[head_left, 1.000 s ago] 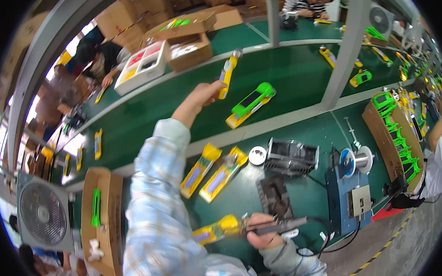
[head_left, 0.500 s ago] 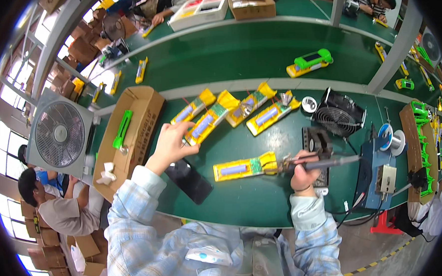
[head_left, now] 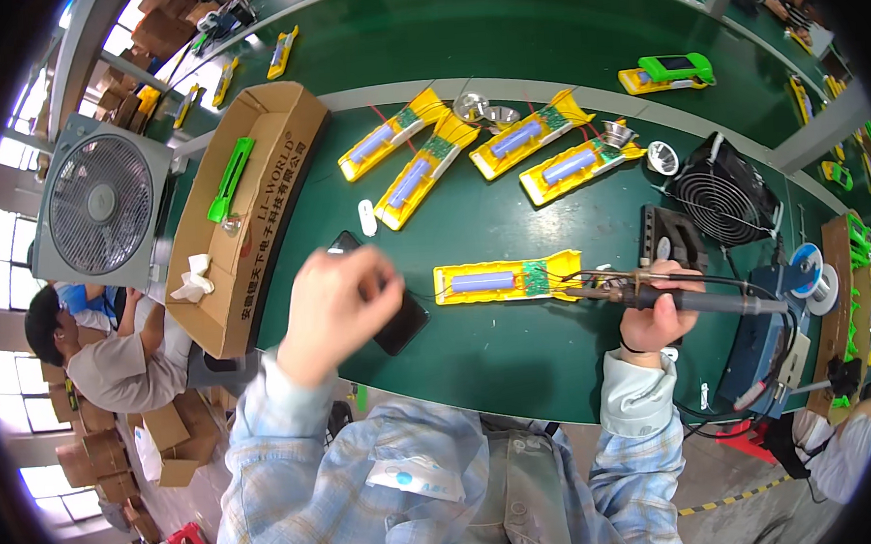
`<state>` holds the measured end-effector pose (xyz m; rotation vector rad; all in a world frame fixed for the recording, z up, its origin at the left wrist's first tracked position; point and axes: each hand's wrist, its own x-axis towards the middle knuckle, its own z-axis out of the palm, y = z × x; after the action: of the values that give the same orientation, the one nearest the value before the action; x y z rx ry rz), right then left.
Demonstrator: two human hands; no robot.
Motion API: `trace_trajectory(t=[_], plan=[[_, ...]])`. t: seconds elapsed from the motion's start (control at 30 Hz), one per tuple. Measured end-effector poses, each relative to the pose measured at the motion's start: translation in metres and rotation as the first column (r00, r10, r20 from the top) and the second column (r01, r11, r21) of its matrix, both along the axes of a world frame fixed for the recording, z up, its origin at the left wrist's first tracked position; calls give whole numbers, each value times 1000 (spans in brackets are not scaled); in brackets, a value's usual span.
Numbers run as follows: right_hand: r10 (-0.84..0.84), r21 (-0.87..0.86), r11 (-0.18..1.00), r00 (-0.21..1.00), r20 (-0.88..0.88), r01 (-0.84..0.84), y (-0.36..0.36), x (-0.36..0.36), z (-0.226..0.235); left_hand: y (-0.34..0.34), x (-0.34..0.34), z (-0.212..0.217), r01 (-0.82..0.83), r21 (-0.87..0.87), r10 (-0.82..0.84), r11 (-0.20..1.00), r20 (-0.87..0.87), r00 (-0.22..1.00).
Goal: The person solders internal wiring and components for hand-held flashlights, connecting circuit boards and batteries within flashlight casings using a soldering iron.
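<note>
My right hand [head_left: 660,311] grips a soldering iron [head_left: 723,300] with thin tubes or wires along it. Its tip points left, at the right end of a yellow casing [head_left: 444,286]. This casing lies flat in front of me, with a blue-purple battery cell [head_left: 482,282] and a small green circuit board [head_left: 536,279]. Over a black phone [head_left: 411,323], my left hand [head_left: 343,301] is raised and somewhat blurred, its fingers curled toward the thumb. Whether it holds anything is hidden. Beyond it lie several similar yellow casings [head_left: 413,183], some with silver reflector cups [head_left: 617,134] beside or on them.
A cardboard box [head_left: 280,221] with a green part [head_left: 232,179] stands at left, near a grey fan [head_left: 102,201]. On the right are a black fan [head_left: 725,193], a blue soldering unit [head_left: 754,339] and a solder spool [head_left: 823,296]. A small white object [head_left: 367,217] lies beyond the phone.
My left hand has drawn back from the row of casings to over the phone, and its fingers have curled. The view has shifted. The soldering iron stays in my right hand.
</note>
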<state>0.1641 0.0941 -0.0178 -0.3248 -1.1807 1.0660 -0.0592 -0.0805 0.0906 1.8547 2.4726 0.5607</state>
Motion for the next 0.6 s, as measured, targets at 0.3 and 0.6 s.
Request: trace_trajectory(t=[0.3,0.6], plan=[[41,10,999,997,59,-41,0,2,2,-38,43,-44,-66,-345,343,936,857,384],[37,-37,999,997,64,-35,-2,0,3,-15,51,-61,-315,-318,263,894,943,-205]])
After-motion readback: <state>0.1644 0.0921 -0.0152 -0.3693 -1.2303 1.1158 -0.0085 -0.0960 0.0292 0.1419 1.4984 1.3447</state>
